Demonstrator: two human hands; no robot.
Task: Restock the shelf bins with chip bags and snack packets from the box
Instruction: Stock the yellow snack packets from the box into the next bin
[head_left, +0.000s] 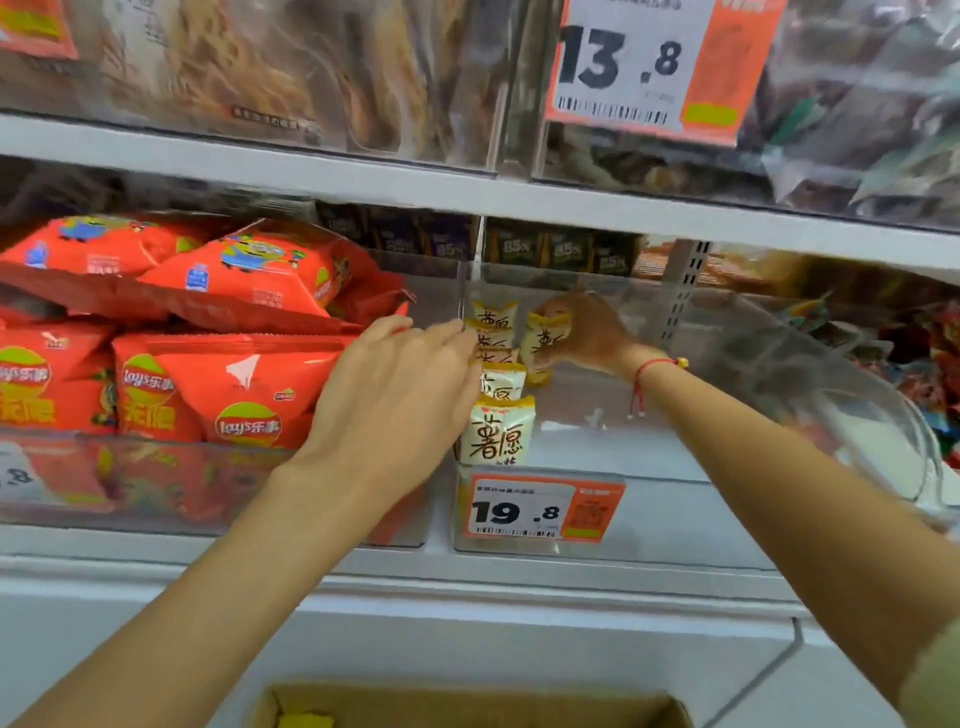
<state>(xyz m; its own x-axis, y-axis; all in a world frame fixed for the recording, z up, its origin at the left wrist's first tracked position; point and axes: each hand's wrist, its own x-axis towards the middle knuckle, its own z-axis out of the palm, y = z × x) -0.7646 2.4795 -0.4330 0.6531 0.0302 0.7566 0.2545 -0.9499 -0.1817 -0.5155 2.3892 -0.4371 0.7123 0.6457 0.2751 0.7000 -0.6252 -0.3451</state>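
Observation:
A clear plastic bin (649, 525) on the middle shelf holds a row of small white-and-yellow snack packets (498, 431) standing upright along its left wall. My left hand (395, 389) lies flat against the left side of that row, its fingertips touching the upper packets. Deeper in the bin, my right hand (587, 332) is closed on one white-and-yellow packet (545, 338), held upright beside the row. A cardboard box (467, 709) sits open at the bottom edge, with a yellow packet (306, 721) showing inside.
The bin to the left is piled with red chip bags (239, 384). Orange price tags read 19.8 (540, 512) and 13.8 (649, 67). The upper shelf (363, 171) holds clear bins of brown snacks. More mixed packets (924, 364) fill the bin at right.

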